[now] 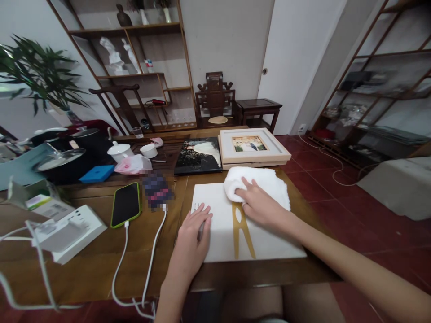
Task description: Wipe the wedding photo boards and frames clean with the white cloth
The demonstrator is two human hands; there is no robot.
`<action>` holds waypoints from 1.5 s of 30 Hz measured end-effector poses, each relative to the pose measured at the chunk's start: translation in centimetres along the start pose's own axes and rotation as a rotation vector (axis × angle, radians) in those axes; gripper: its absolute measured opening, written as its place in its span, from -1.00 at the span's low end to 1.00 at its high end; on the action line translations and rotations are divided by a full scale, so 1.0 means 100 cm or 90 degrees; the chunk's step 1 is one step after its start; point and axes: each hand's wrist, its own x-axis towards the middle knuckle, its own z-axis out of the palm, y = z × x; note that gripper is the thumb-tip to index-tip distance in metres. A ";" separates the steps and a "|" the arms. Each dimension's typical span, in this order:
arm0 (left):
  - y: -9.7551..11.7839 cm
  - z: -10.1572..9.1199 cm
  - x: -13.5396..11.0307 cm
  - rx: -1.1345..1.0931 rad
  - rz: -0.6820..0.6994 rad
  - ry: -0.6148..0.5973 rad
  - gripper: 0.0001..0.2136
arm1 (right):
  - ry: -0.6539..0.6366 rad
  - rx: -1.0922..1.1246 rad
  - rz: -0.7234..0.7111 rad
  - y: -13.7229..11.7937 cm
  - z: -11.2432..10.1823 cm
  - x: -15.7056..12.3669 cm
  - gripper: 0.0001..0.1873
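A white flat board or box [218, 237] with a gold letter-like shape [239, 229] printed on it lies near the table's front edge. My right hand [257, 202] is on a folded white towel [259, 179] at the far part of the board, its fingers pressed into the cloth. The towel covers the upper end of the gold shape and reaches past the far edge. Over the board's left edge rests my left hand [193, 235], fingers stretched out on the surface, holding nothing.
Behind the board lie a dark photo album [198, 154] and a framed photo [252, 143]. To the left are a charging phone [125, 205], white cables [153, 251], a power strip [72, 231], a blue box [97, 173], a white teapot [120, 151] and a lidded pan [62, 161].
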 end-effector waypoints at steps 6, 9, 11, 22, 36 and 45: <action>0.000 -0.001 0.001 0.008 0.009 0.004 -0.75 | -0.024 -0.031 -0.047 -0.021 0.006 -0.007 -0.60; 0.000 -0.001 0.001 0.013 0.009 0.004 -0.75 | -0.011 -0.044 -0.069 -0.042 0.011 -0.036 -0.72; 0.000 -0.001 0.000 0.016 0.009 0.001 -0.75 | 0.003 -0.026 -0.088 -0.056 0.015 -0.058 -0.80; 0.001 -0.001 0.001 0.020 0.004 -0.010 -0.74 | 0.002 0.137 -0.168 -0.042 0.007 -0.095 -0.70; -0.003 0.000 0.000 0.011 0.017 0.016 -0.74 | -0.004 0.035 -0.080 -0.028 0.001 0.009 -0.59; -0.004 0.000 0.000 0.010 0.008 0.007 -0.72 | 0.096 -0.050 -0.232 -0.079 0.028 -0.088 -0.71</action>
